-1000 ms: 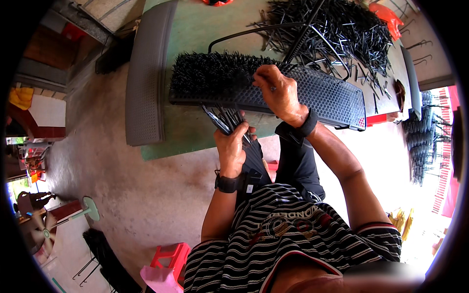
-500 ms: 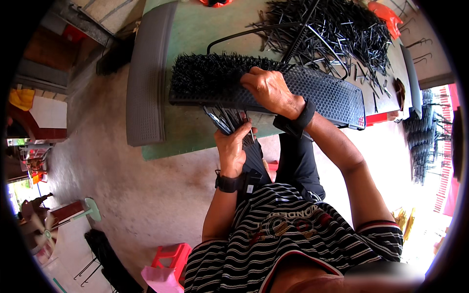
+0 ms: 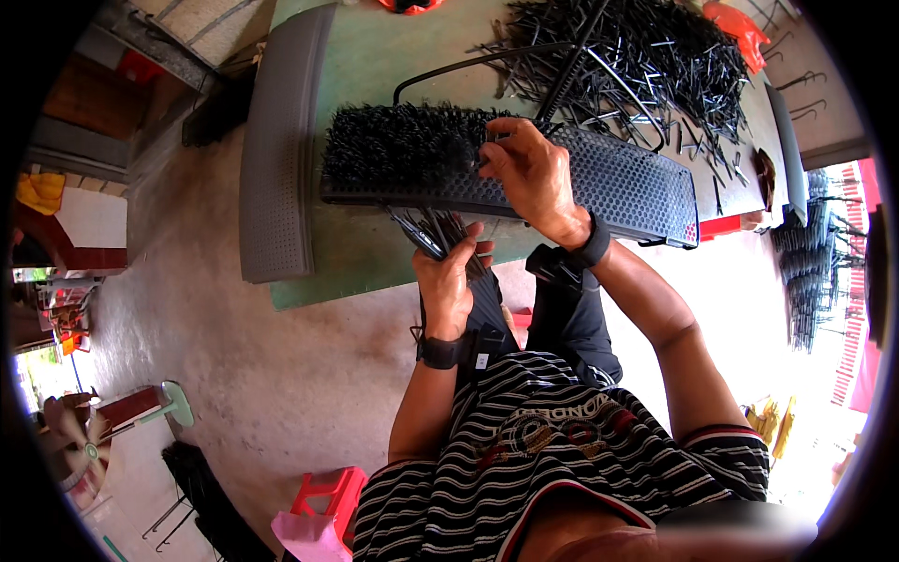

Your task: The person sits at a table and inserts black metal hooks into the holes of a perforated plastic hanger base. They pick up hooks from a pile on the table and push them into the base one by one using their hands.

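The left hand (image 3: 448,279) grips a bundle of black pins (image 3: 433,230) while the right hand (image 3: 530,173) pinches one into the perforated board (image 3: 618,183).

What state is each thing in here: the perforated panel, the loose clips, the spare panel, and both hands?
Black perforated panel: lying flat on the green table, left part filled with upright black clips, right part bare.
Pile of loose black clips: scattered on the table behind the panel.
Grey panel: lying unfilled at the table's left end.
Left hand: closed around a bundle of clips.
Right hand: fingertips on the panel at the filled edge.
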`<action>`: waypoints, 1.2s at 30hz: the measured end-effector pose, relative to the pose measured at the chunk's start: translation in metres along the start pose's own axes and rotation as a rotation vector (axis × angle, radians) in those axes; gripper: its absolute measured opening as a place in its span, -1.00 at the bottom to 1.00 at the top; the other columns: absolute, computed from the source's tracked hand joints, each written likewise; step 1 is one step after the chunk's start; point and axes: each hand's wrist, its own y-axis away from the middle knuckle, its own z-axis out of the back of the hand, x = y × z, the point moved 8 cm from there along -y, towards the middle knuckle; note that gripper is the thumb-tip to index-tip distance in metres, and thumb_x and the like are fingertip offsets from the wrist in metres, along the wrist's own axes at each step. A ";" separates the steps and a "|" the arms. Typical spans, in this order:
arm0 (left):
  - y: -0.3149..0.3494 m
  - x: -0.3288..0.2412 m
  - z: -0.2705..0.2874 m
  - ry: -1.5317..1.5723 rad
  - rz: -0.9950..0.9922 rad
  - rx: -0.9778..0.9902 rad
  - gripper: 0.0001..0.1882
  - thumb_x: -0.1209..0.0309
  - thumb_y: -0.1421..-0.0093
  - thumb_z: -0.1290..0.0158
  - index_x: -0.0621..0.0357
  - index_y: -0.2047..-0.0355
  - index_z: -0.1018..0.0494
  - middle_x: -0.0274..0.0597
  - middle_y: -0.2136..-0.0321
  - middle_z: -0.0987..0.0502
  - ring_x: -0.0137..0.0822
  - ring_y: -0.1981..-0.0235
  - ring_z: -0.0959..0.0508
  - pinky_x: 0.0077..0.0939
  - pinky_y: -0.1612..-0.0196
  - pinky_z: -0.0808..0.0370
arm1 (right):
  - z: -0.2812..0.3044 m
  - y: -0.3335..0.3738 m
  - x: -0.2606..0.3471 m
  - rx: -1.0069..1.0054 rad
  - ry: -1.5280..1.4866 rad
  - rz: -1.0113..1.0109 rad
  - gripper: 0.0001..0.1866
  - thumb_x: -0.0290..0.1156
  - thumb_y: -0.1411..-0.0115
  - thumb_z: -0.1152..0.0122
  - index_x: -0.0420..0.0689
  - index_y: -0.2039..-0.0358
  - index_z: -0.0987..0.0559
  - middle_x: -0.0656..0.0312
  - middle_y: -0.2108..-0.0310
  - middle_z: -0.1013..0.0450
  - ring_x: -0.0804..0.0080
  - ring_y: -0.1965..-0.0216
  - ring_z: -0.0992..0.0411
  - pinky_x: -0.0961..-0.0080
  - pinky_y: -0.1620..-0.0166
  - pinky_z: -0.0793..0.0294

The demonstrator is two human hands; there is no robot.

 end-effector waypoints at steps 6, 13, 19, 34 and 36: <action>-0.001 -0.001 0.010 0.024 -0.010 -0.022 -0.81 0.67 0.00 -0.08 0.30 0.32 -0.43 -0.15 0.47 -0.51 -0.25 0.56 -0.56 -0.36 0.55 -0.52 | -0.019 0.000 -0.006 0.028 0.086 0.184 -0.78 -0.59 -0.15 -0.06 -0.22 0.18 -0.34 0.02 0.48 -0.50 0.28 0.48 -0.55 0.49 0.47 -0.50; -0.003 -0.002 0.012 0.045 -0.019 -0.034 -0.77 0.67 0.00 -0.09 0.29 0.28 -0.44 -0.15 0.44 -0.53 -0.22 0.54 -0.56 -0.37 0.55 -0.52 | -0.036 0.003 0.006 0.136 0.499 0.509 -0.89 -0.58 -0.04 -0.15 -0.20 0.36 -0.50 0.12 0.49 -0.44 0.15 0.46 -0.46 0.38 0.48 -0.43; -0.003 -0.002 0.010 0.066 -0.006 -0.023 -0.75 0.66 0.00 -0.11 0.26 0.27 -0.44 -0.16 0.42 -0.54 -0.20 0.52 -0.58 -0.38 0.55 -0.53 | -0.027 0.009 -0.002 0.216 0.541 0.181 -0.85 -0.45 0.01 -0.25 -0.21 0.40 -0.55 0.11 0.55 -0.47 0.20 0.54 -0.47 0.43 0.49 -0.43; -0.004 0.004 0.013 0.060 0.003 -0.041 -0.75 0.68 0.02 -0.08 0.31 0.27 -0.41 -0.13 0.46 -0.52 -0.15 0.52 -0.58 -0.32 0.53 -0.53 | -0.015 0.004 0.007 0.031 0.057 0.131 -0.81 -0.60 -0.13 -0.08 -0.24 0.22 -0.37 0.03 0.46 -0.51 0.35 0.46 -0.55 0.55 0.47 -0.50; -0.003 0.003 0.014 0.064 0.004 -0.052 -0.77 0.68 0.01 -0.08 0.32 0.29 -0.41 -0.14 0.47 -0.51 -0.17 0.53 -0.57 -0.33 0.54 -0.52 | -0.020 0.005 0.002 0.036 0.067 0.162 -0.82 -0.60 -0.13 -0.08 -0.23 0.23 -0.38 0.06 0.46 -0.51 0.37 0.45 -0.55 0.58 0.46 -0.50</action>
